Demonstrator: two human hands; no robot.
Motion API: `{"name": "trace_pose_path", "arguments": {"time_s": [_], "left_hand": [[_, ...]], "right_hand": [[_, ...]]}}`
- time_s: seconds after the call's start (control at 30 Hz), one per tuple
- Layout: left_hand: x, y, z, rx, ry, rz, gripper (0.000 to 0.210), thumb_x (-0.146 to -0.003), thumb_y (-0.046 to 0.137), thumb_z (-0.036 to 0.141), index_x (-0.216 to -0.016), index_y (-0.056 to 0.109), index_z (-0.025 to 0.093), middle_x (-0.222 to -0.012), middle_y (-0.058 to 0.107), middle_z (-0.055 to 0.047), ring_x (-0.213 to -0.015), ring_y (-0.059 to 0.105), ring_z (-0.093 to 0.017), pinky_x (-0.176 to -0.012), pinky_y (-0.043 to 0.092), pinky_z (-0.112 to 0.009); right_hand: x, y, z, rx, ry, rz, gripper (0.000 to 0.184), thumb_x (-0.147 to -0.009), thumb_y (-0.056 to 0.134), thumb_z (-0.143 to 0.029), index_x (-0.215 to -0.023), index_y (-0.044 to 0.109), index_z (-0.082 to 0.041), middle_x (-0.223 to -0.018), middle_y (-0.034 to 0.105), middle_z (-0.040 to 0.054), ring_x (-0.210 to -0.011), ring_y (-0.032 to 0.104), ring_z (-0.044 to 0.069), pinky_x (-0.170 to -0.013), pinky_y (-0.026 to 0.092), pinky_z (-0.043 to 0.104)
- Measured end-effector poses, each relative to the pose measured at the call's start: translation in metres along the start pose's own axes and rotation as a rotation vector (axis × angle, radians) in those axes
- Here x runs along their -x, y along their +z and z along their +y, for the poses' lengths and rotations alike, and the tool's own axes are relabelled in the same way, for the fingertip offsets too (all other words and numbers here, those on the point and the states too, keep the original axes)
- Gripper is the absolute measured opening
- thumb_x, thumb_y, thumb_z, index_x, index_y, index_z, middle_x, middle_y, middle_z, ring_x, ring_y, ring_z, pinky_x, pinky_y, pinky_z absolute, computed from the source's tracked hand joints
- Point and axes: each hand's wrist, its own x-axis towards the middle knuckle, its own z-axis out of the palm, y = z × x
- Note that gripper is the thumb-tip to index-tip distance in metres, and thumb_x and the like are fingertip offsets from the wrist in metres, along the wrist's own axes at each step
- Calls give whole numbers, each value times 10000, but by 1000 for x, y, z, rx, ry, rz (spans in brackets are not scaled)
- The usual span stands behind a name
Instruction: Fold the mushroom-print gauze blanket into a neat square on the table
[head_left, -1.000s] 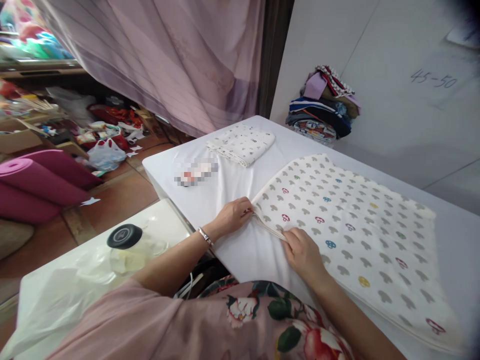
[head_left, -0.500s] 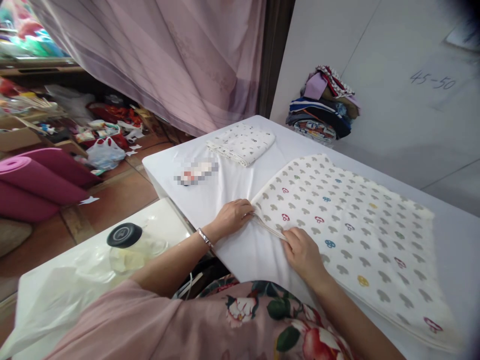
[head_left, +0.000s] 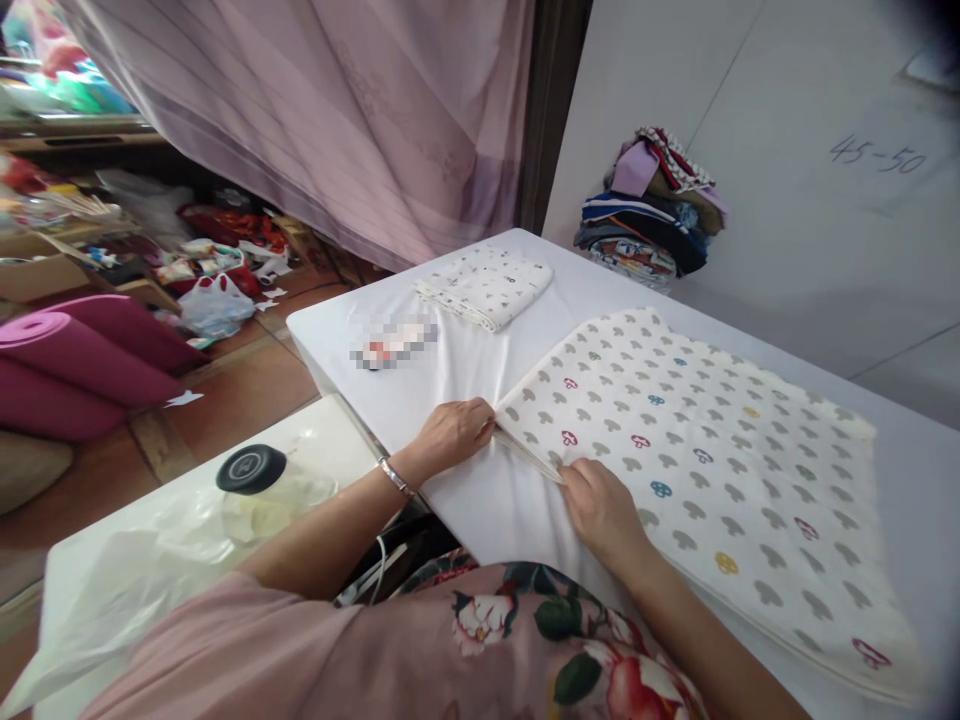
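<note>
A white cloth (head_left: 690,480) printed with grey and coloured mushrooms lies in layers across the white-covered table. My left hand (head_left: 461,430) is closed on its left corner, with the fingers pinching the edge. Lower along that same edge, my right hand (head_left: 600,500) grips the cloth between thumb and fingers. The edge runs fairly straight between both hands, and its layers show there. A second white cloth (head_left: 491,285) with small dark prints rests folded farther back on the table.
A blurred-out item (head_left: 394,343) lies left of the folded cloth. On the lower white side table (head_left: 322,430) stand a black-lidded jar (head_left: 251,470) and clear plastic. Stacked clothes (head_left: 649,215) sit beyond the table's far edge, and pink rolled mats (head_left: 75,350) on the floor at left.
My left hand has shifted slightly left, drawing the cloth's corner with it. The right hand has moved a little left too, still on the edge.
</note>
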Motion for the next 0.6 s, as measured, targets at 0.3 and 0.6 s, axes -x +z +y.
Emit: {"name": "trace_pose_path", "arguments": {"time_s": [0.3,0.6], "left_hand": [[-3,5,7,33,11,-69,158,-817,480,171,-953,548,215,-902,593,-51,-823,573,-187,-655,438,-290],[-10,7,5,-10,40,-96,62,-819,500,180,-873,490,207,-903,580,-47,-806,558,-186,-594,408,-283]], "right_hand": [[-1,-1,0,-29,7,12,162,-881,447,-132,-878,603,-173,-780,526,49,-776,492,177,-681,383,280],[-1,1,2,-58,18,-10,175,-905,421,-175,-919,595,-177,-819,537,61,-800,499,189,-705,406,300]]}}
